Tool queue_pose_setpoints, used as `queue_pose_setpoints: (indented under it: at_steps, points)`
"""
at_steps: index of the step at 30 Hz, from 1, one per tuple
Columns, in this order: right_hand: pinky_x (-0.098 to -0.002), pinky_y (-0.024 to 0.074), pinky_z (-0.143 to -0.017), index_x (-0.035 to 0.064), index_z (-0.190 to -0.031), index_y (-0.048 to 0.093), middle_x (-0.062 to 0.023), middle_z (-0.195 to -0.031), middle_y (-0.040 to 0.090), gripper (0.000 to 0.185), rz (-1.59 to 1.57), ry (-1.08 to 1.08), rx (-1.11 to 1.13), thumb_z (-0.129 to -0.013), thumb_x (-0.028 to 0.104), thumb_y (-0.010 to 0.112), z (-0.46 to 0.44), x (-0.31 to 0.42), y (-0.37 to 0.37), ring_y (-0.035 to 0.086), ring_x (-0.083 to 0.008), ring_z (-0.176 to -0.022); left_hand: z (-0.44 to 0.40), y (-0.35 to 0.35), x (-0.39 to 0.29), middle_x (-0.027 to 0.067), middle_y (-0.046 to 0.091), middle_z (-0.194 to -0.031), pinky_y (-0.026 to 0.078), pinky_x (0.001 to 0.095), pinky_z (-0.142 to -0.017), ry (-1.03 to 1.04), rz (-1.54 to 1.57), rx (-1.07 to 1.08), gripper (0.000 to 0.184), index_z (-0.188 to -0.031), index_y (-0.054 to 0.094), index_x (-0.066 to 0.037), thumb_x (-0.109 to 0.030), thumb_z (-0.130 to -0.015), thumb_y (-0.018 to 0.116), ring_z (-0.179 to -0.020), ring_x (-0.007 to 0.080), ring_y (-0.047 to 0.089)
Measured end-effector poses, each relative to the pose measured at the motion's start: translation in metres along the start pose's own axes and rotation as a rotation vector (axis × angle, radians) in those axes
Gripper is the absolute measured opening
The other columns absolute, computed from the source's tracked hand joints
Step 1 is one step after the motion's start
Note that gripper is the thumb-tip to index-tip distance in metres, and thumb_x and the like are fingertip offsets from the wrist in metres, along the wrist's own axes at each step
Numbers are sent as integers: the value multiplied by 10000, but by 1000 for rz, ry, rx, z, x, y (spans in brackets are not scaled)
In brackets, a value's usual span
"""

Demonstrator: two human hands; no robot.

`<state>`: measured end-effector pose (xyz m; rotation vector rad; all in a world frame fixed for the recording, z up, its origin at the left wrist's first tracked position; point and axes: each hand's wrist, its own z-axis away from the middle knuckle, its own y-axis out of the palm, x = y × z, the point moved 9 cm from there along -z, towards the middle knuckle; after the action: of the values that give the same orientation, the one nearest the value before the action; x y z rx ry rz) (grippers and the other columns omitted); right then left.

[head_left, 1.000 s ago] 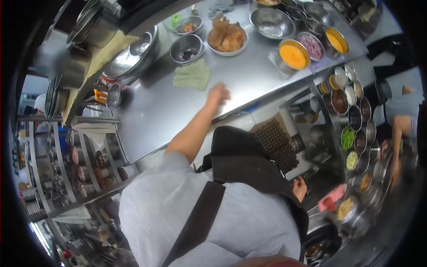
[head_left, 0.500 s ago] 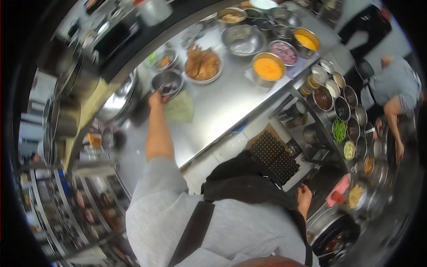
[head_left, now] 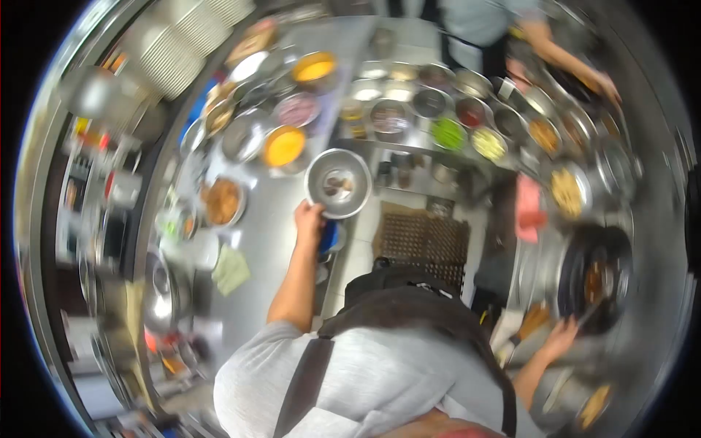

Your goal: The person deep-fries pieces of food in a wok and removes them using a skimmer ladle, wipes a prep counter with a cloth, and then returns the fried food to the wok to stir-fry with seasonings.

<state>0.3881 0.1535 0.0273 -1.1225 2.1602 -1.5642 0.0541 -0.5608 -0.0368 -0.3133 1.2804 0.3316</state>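
Observation:
My left hand (head_left: 309, 221) grips the rim of a metal bowl (head_left: 353, 166) with a few dark and pale pieces in the bottom. The bowl hangs in the air over the counter's edge. On the right, my right hand (head_left: 561, 339) is closed at the near side of a dark wok (head_left: 572, 271) with brown food or sauce in it. Its fingers are around the handle of a long metal utensil (head_left: 588, 312) that reaches into the wok; blur hides the utensil's exact kind.
A steel counter (head_left: 274, 241) on the left bears a green cloth (head_left: 231, 270), a bowl of brown fried food (head_left: 223, 201) and a pot of orange liquid (head_left: 285, 146). Ingredient bowls, including chopped greens (head_left: 447, 134), line the station ahead. A co-worker's arm (head_left: 569, 58) reaches in behind them.
My left hand has lifted the bowl off the counter and carried it right. My right hand has gone from beside my body to the utensil at the wok. The view has turned right.

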Motion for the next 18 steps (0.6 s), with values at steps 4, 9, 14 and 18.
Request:
queue_pose_setpoints:
  at_steps: [4,9,14,18]
  points:
    - [-414,405,-973,27,-1163,567,-217,-1238,517,501,248,212,117,-732,235,717,37,-89,-9,488,-357,-1148,43,247,-7,22,538,-591,401,249,-417,88,-92,581,96,-799,594,-23,-19,-703,590,-427,115,470]
    - [-495,471,-802,52,-1294,427,-289,-893,611,558,-107,642,260,-756,104,564,96,-160,25,584,-443,-884,219,508,-73,84,581,-629,447,299,-465,679,-366,1044,68,-697,560,-12,-68,-722,590,-470,156,525]
    - [-482,461,-772,41,-1188,526,-284,-909,606,446,-296,728,63,-746,84,558,104,-139,-43,589,-429,-880,446,649,-107,222,588,-885,504,437,-567,1716,-163,1136,113,-755,562,-1,-87,-691,596,-634,353,618]
    - [-443,473,-749,39,-1169,545,-270,-904,615,425,-365,734,-29,-746,60,560,160,-131,-69,599,-420,-868,509,733,-52,216,556,-915,519,484,-593,1784,-549,1134,79,-743,553,-23,-101,-735,565,-662,402,619]
